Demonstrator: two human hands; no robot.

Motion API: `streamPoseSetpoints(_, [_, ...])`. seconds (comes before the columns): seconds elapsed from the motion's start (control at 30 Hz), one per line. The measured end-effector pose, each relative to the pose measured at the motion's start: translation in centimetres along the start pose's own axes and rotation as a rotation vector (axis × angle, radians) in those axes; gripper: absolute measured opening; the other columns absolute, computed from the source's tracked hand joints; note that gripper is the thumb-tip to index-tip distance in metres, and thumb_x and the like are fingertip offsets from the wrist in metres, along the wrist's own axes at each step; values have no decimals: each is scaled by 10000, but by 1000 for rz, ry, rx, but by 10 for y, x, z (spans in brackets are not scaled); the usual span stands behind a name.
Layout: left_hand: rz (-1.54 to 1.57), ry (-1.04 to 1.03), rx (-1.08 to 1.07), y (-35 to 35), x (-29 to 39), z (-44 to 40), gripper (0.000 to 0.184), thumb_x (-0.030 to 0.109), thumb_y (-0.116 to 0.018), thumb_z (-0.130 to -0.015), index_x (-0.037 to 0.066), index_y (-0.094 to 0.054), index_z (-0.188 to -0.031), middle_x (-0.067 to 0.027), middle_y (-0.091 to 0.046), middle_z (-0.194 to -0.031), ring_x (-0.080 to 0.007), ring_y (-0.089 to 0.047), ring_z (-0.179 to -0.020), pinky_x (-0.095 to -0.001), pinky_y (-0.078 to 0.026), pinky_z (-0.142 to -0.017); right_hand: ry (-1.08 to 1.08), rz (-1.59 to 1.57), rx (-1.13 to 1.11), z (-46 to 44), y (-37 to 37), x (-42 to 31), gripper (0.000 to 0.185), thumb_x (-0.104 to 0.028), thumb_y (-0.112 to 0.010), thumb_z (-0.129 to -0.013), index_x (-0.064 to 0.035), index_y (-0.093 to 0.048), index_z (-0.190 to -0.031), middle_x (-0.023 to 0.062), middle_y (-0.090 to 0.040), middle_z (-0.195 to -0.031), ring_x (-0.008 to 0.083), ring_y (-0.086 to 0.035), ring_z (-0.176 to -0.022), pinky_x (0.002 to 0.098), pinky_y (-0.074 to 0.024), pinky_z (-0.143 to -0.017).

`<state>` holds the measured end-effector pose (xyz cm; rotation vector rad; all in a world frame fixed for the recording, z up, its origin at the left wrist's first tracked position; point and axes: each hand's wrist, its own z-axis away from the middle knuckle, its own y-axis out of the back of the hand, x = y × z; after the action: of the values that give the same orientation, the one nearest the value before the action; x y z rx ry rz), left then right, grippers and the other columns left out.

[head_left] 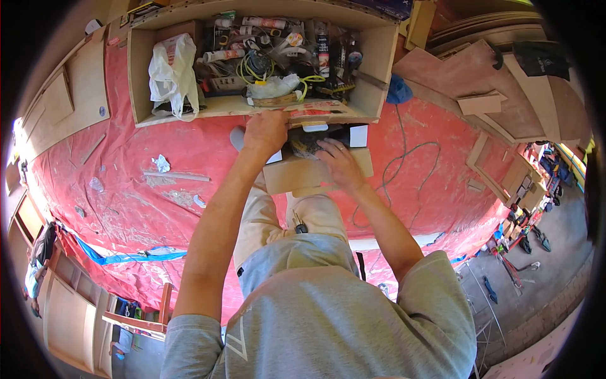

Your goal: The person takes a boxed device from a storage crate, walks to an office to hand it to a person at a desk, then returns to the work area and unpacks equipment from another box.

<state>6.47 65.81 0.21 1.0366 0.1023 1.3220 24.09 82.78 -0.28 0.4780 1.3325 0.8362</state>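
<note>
An open cardboard box sits just in front of a wooden crate, its flaps spread and dark contents partly visible. My left hand is closed at the crate's front edge, by the box's left side; its fingers are curled, and what they grip is hard to make out. My right hand reaches over the right part of the box, fingertips at its dark contents; whether it holds anything is hidden. Inside the crate are tubes, a coil of yellow-green cable and a white plastic bag.
Red sheeting covers the floor, with scraps and a thin cable lying on it. Wooden panels are stacked at the right. Another person is at the far left. Tools and footwear lie at the far right.
</note>
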Motion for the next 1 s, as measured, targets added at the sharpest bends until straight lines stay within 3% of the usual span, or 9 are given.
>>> streamPoseSetpoints(0.1, [-21, 17, -32, 3, 2, 0, 146, 194, -617, -810, 104, -677, -909, -156, -670, -857, -331, -657, -826, -449, -521, -723, -105, -83, 35, -6, -3, -3, 237, 21, -567, -777, -30, -563, -1008, 173, -547, -1188, 357, -513, -1101, 417, -440, -927])
streamPoseSetpoints(0.2, [-67, 31, -53, 6, 5, -3, 152, 202, -609, -817, 101, -676, -908, -155, -669, -857, -335, -656, -824, -452, -522, -718, -441, -379, 131, -21, -3, -10, 177, -31, -577, -832, -9, -561, -1006, 185, -556, -1159, 369, -511, -1088, 420, -433, -921])
streamPoseSetpoints(0.3, [-84, 0, -19, 12, 6, -6, 152, 203, -600, -824, 92, -673, -898, -158, -667, -868, -342, -653, -824, -456, -521, -720, -375, -171, 362, -35, 1, -16, 182, -93, -598, -853, 12, -560, -997, 176, -587, -1092, 368, -523, -1065, 433, -416, -932])
streamPoseSetpoints(0.33, [-73, 6, -10, 13, 6, -9, 151, 202, -599, -825, 89, -672, -892, -159, -666, -875, -345, -651, -830, -456, -519, -726, -313, -53, 258, -30, 3, -11, 214, -176, -573, -867, 3, -578, -985, 189, -593, -1062, 365, -511, -1078, 445, -404, -939])
streamPoseSetpoints(0.43, [-58, 14, -44, 11, 4, -15, 151, 199, -600, -823, 80, -667, -888, -164, -661, -902, -349, -643, -857, -456, -512, -749, -306, 102, -216, -19, 10, -3, 279, -258, -536, -887, -17, -592, -1015, 184, -602, -1060, 354, -521, -1067, 430, -414, -928])
streamPoseSetpoints(0.63, [-81, 28, -55, 11, 6, -10, 157, 198, -602, -823, 77, -659, -907, -167, -657, -936, -349, -633, -893, -454, -503, -776, -358, 238, -258, -28, 4, -9, 407, -364, -441, -923, 2, -612, -971, 174, -626, -1029, 329, -558, -1028, 440, -422, -915])
streamPoseSetpoints(0.83, [-69, 55, -88, 11, 7, -11, 158, 200, -601, -826, 79, -658, -910, -168, -657, -935, -348, -633, -891, -459, -501, -771, -565, 181, -739, -73, 9, -11, 451, -338, -388, -924, 31, -571, -1107, 207, -582, -1171, 344, -516, -1142, 469, -403, -952])
streamPoseSetpoints(0.93, [-74, 34, -76, 11, 8, -10, 163, 205, -598, -830, 80, -660, -914, -169, -659, -930, -349, -637, -880, -458, -502, -765, -458, 142, -560, -63, 3, 3, 465, -334, -348, -934, 13, -537, -1178, 232, -595, -1145, 391, -529, -1114, 475, -364, -1004])
streamPoseSetpoints(1.0, [-78, 20, -51, 12, 6, -14, 167, 208, -593, -834, 79, -661, -915, -169, -660, -926, -351, -640, -874, -457, -505, -760, -515, 103, -521, -60, -8, 17, 441, -309, -378, -909, 11, -591, -1124, 210, -598, -1156, 376, -547, -1101, 465, -391, -985])
